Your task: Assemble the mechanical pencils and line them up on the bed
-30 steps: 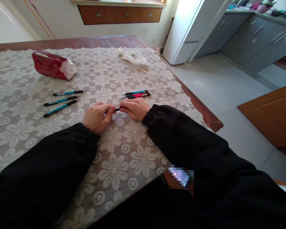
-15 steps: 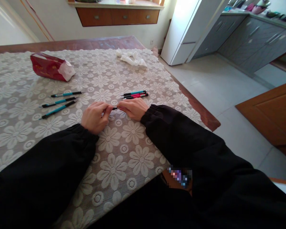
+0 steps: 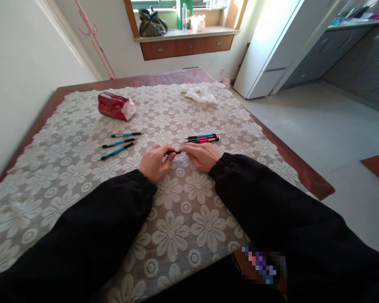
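Left hand (image 3: 155, 163) pinches a small black part (image 3: 177, 152) mid-frame, thumb and finger closed on it; right hand (image 3: 204, 157) has fingertips at its right end, can't tell from here if gripping or just touching. Step in hand looks like two-handed fine work on that part; next move probably calls for a firm left pinch and small, controlled right-hand motion. Teal pens (image 3: 117, 143) lie left of centre, red pen (image 3: 204, 139) just above the right hand.

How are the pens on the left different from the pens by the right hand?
The left pens are blue and black; the right pens, by the right hand, include red. The left pens lie spread apart; the right pens lie close together. Both groups rest on the flowery tablecloth.
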Tool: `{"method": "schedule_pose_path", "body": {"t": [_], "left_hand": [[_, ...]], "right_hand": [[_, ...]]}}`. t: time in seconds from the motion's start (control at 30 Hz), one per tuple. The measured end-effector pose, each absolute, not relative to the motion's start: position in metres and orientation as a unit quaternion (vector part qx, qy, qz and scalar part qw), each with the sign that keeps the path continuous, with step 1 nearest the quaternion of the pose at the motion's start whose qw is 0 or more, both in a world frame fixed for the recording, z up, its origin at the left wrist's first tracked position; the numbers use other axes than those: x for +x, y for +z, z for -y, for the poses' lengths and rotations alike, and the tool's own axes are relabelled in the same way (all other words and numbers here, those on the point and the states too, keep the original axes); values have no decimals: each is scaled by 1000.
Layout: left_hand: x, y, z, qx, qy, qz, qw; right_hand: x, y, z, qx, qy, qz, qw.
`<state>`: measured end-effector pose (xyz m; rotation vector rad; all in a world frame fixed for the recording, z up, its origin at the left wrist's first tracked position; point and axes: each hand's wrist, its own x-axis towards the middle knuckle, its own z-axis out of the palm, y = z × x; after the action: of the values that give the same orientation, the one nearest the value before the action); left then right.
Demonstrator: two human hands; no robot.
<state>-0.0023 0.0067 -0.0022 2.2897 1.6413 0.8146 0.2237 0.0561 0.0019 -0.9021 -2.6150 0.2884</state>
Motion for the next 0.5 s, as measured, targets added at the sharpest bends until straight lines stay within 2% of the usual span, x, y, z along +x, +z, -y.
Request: {"method": "schedule_pose_path", "body": {"t": [0.17,0.5], "left_hand": [[0,2,-6,781,251,-567,78],[-2,4,-6,719,223,-641,147]], "right_hand": [[226,-3,-59,-307,97,928,187],[226,-1,-59,-300,97,932,180]]}}
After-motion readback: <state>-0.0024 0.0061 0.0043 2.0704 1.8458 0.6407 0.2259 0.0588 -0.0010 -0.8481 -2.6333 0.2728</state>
